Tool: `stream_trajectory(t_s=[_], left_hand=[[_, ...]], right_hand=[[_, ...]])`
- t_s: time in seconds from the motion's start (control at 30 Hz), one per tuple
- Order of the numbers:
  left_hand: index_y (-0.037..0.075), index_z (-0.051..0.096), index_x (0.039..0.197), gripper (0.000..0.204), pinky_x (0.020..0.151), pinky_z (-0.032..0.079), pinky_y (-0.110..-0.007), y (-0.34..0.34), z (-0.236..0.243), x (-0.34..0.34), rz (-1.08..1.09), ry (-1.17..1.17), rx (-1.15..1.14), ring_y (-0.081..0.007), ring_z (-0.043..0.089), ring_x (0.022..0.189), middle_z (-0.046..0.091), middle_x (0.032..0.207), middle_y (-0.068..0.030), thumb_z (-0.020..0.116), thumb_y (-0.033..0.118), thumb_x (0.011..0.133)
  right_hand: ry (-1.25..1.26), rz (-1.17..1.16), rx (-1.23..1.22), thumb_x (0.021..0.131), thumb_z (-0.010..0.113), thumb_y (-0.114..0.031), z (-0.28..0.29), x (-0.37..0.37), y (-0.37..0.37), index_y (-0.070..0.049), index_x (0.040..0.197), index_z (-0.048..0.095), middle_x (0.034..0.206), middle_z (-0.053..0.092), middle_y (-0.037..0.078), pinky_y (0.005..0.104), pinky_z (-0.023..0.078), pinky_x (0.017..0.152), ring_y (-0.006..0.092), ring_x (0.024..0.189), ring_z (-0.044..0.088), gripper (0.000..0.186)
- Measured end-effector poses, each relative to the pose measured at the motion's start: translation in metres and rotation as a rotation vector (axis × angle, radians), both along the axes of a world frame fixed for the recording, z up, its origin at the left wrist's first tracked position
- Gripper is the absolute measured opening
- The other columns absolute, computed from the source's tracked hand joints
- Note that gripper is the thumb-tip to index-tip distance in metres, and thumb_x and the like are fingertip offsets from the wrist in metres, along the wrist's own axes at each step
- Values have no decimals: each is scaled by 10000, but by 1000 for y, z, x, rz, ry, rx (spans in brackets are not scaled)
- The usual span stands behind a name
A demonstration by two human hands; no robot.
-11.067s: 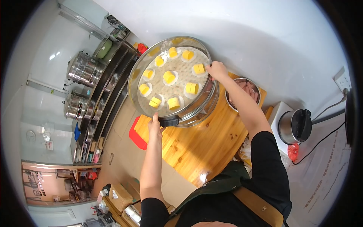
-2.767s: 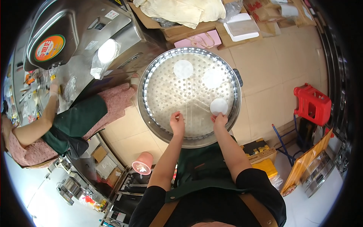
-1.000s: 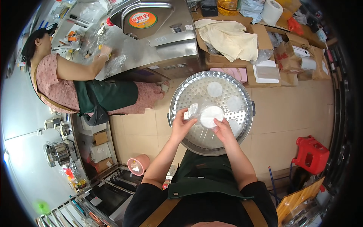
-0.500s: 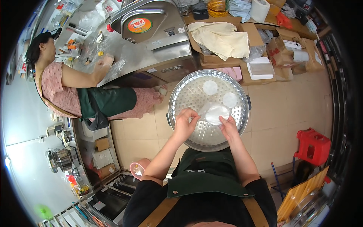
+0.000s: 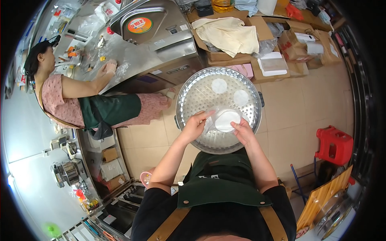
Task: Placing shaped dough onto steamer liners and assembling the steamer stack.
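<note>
At about eight o'clock over the wide, perforated metal tray (image 5: 194, 96), my left hand (image 5: 196, 125) was half curled, its leading fingertips reaching to the clear plastic bag (image 5: 215, 116). They were blurred, so I could not tell whether they pinched the film or only touched it. A light touch was best there, I judged: easing the plastic apart with a fingertip would crease less than tugging.

The bag hung over the tray, just off the middle toward five o'clock. Inside it sat a stack of white rounds (image 5: 227, 121), flat, matt and paper-like, with a fairly even edge. Sheets that thin could cling together, so separating them one at a time called for patience.

On the metal, one loose round (image 5: 219, 86) lay flat at twelve o'clock and a second round (image 5: 241, 97) at two, both plain white, a small gap between them. What lay under the bag I could not see.

Between four and five o'clock, my right hand (image 5: 243, 132) pinched the stack's edge through the plastic, thumb on top. A steady grip, not a hard one, suited it: squeezing risked bending the rounds.
</note>
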State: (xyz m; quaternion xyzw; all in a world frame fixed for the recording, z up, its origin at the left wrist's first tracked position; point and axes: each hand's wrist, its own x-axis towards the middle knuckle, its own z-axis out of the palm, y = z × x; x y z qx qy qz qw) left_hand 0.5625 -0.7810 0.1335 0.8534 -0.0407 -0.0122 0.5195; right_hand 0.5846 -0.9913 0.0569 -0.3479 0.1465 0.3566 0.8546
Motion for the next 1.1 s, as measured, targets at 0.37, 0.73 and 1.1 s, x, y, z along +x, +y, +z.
stream_trajectory(t_s=[0.37, 0.73, 1.1], left_hand=[[49, 601, 981, 243, 753, 422, -282, 0, -2, 0, -78, 150, -11, -230, 548, 873, 556, 928, -117, 570, 41, 740], [0, 603, 876, 166, 832, 403, -328, -5, -27, -5, -251, 286, -171, -275, 497, 1013, 505, 1108, -186, 578, 133, 781], [-19, 627, 803, 122, 691, 432, -254, -27, -65, -17, 123, 499, -396, -163, 537, 813, 548, 945, -98, 651, 39, 698]], right_hand=[[-40, 144, 37, 785, 538, 4, 4, -6, -15, 18, 1097, 477, 1033, 561, 83, 274, 447, 807, 150, 938, 543, 318], [-83, 283, -68, 795, 541, -30, 1, -10, -20, 2, 1124, 465, 1029, 562, 68, 260, 434, 803, 127, 933, 537, 339], [50, 146, -117, 789, 537, -12, -11, -19, -34, -6, 1137, 466, 1043, 555, 64, 259, 440, 800, 130, 939, 536, 355]])
